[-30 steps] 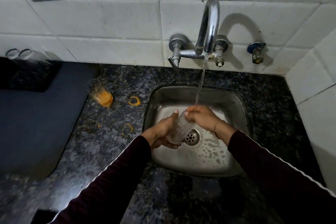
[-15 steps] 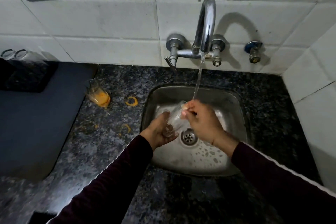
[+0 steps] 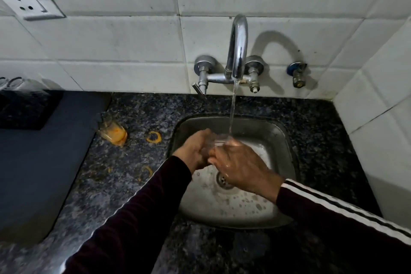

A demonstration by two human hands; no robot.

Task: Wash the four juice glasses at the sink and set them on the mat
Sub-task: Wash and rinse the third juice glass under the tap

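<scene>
Both hands, left hand (image 3: 195,151) and right hand (image 3: 240,162), grip the clear juice glass (image 3: 219,141) under the tap stream (image 3: 232,113); we should rotate it slowly, rim upward.

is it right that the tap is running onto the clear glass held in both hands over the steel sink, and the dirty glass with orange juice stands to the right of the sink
One thing is wrong. The head view shows the dirty orange-stained juice glass on the dark speckled stone counter to the left of the steel sink, not the right. The rest holds.
</scene>
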